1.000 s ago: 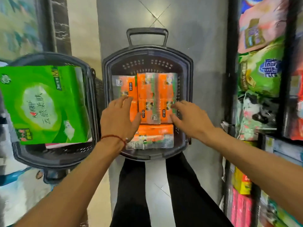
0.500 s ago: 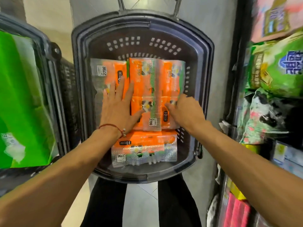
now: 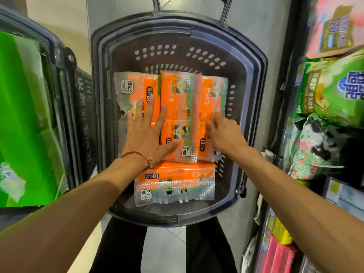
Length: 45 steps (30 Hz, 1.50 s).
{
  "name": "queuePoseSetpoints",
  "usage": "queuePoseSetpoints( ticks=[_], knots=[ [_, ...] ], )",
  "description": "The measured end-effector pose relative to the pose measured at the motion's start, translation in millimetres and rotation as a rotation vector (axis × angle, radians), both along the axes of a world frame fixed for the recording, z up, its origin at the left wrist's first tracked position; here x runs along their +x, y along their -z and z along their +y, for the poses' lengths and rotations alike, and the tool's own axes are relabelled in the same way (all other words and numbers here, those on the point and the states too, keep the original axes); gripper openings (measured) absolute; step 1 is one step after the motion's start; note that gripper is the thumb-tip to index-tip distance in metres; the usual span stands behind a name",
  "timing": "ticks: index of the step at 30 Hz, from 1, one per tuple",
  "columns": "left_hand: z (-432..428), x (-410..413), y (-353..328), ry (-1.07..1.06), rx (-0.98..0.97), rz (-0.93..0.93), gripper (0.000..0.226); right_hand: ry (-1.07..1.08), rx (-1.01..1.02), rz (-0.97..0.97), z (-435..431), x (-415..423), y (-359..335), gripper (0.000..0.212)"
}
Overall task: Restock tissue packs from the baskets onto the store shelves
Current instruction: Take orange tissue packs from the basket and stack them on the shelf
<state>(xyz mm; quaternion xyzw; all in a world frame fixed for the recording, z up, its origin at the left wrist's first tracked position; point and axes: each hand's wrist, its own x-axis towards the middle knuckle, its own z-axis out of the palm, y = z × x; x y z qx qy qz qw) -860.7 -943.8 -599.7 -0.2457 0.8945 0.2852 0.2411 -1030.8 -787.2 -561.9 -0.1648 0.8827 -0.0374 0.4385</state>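
A dark plastic basket [image 3: 254,79] on the floor below me holds several orange tissue packs. Three stand side by side: a left pack [image 3: 136,89], a middle pack [image 3: 177,107] and a right pack [image 3: 211,95]. A fourth pack [image 3: 175,184] lies crosswise at the near end. My left hand [image 3: 146,133] rests flat with fingers spread across the left and middle packs. My right hand [image 3: 224,133] lies on the right pack, fingertips at the seam beside the middle pack. Neither hand has lifted a pack.
A second dark basket [image 3: 65,79] at the left holds a big green tissue pack [image 3: 25,119]. Store shelves [image 3: 285,95] on the right carry green, pink and panda-print packs [image 3: 334,91]. My dark trouser legs [image 3: 122,251] stand on grey floor tiles below the basket.
The view has moved closer over the basket. My left hand has slid forward and flattened with fingers spread. My right hand has edged forward along the right pack.
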Motion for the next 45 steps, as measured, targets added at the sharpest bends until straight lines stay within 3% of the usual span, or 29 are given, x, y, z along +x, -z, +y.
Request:
queuePoseSetpoints(
  ticks=[10, 15, 18, 20, 23, 27, 28, 30, 32, 37, 40, 43, 45],
  knots=[
    [2.7, -0.7, 9.3, -0.001, -0.104, -0.018, 0.106, 0.054, -0.171, -0.105, 16.1, -4.6, -10.3, 0.028],
    [4.7, -8.8, 1.9, 0.015, -0.096, -0.043, 0.106, 0.154, -0.330, -0.153, 33.6, -5.5, -58.1, 0.036],
    [-0.3, -18.6, -14.8, 0.056, -0.053, -0.169, 0.105, 0.198, -0.341, -0.137, 42.1, -7.2, -99.5, 0.050],
    [-2.0, -26.6, -33.8, 0.045, -0.016, -0.216, 0.097, 0.212, -0.328, -0.134, 47.5, -6.8, -123.9, 0.048],
    [7.0, -37.7, -74.8, -0.145, 0.228, -0.062, 0.075, 0.208, -0.300, -0.110, 54.6, -10.4, -150.3, 0.045],
    [50.7, -53.7, -127.7, -0.511, 0.889, -0.037, 0.060, 0.170, -0.315, -0.179, 62.9, -16.2, -158.8, 0.042],
    [66.2, -55.9, -133.4, -0.565, 0.988, -0.052, 0.059, 0.166, -0.317, -0.199, 65.5, -17.3, -154.9, 0.039],
    [94.9, -54.8, -130.3, -0.660, 1.089, -0.018, 0.083, 0.183, -0.322, -0.217, 66.9, -17.7, -148.0, 0.036],
    [115.0, -52.2, -124.9, -0.699, 1.076, 0.058, 0.096, 0.211, -0.346, -0.228, 69.4, -17.8, -142.0, 0.036],
    [127.0, -57.8, -119.3, -0.726, 0.880, 0.085, 0.104, 0.292, -0.424, -0.156, 81.9, -20.8, -125.5, 0.036],
    [126.6, -60.7, -123.3, -0.743, 0.831, 0.081, 0.098, 0.533, -0.433, -0.100, 86.1, -23.0, -116.7, 0.037],
    [130.0, -63.9, -130.8, -0.769, 0.812, 0.077, 0.083, 0.764, -0.406, -0.300, 85.7, -24.0, -119.7, 0.061],
    [130.8, -65.9, -137.6, -0.781, 0.789, 0.066, 0.079, 0.760, -0.408, -0.379, 89.0, -24.7, -116.1, 0.049]
  ],
)
